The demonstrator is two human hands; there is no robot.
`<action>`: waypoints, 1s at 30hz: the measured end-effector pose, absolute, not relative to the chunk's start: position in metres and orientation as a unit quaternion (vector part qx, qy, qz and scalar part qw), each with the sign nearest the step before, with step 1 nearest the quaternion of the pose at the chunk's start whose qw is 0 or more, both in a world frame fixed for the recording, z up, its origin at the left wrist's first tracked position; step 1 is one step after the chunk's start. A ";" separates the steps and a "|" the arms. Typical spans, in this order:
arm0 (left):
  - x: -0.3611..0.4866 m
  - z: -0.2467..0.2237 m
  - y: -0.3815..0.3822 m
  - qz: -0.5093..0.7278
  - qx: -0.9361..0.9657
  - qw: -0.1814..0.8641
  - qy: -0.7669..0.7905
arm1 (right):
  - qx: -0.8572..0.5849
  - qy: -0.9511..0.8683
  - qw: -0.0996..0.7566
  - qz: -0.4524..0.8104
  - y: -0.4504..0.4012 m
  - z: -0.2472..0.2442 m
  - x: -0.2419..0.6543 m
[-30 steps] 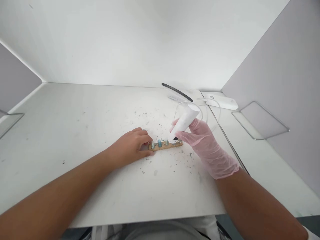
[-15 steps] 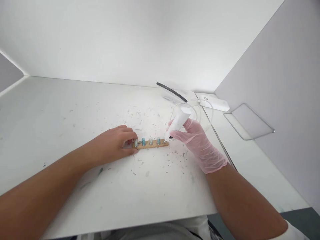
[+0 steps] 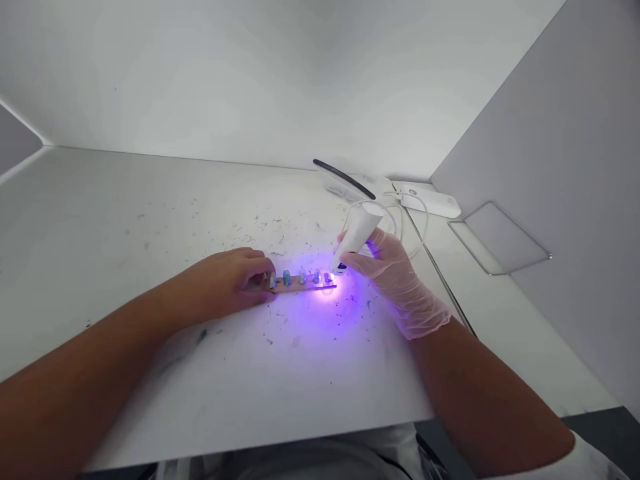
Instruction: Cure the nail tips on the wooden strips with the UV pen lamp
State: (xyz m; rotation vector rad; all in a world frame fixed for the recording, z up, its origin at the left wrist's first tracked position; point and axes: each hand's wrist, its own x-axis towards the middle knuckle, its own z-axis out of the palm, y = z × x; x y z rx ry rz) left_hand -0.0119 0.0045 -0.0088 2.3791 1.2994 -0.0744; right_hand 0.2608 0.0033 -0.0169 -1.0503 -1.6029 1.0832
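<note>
My bare left hand (image 3: 240, 279) pinches the left end of a narrow wooden strip (image 3: 295, 287) lying on the white table. Along the strip stand several small bluish, shiny pieces that look like nail tips (image 3: 287, 277). In a pink glove, my right hand (image 3: 383, 267) is closed around a white handheld UV lamp (image 3: 359, 233). Its lower end is just above the strip's right end and throws bright violet light over the last pieces and the table around them. Part of the left fingers' grip is hidden behind the strip.
A dark curved bar (image 3: 345, 179) on a clear-looking object stands at the back. Right of it are a white box (image 3: 430, 201) with a cable and a wire frame (image 3: 500, 238) by the side wall. Small dark specks are scattered over the table (image 3: 225, 400).
The lamp has switched on, and violet light now falls on the strip's right end. The rest of the scene looks darker. Both hands have stayed nearly in place.
</note>
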 end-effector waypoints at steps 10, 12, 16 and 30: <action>-0.011 -0.008 0.005 -0.033 0.851 0.203 0.483 | -0.420 -0.652 0.464 0.429 0.006 -0.023 0.261; -0.011 -0.007 0.004 -0.028 0.852 0.201 0.483 | -0.420 -0.652 0.467 0.424 0.005 -0.023 0.261; -0.011 -0.006 0.004 -0.023 0.851 0.201 0.485 | -0.422 -0.655 0.461 0.424 0.005 -0.022 0.261; -0.013 -0.008 0.006 -0.039 0.856 0.193 0.478 | -0.426 -0.662 0.446 0.427 0.006 -0.018 0.261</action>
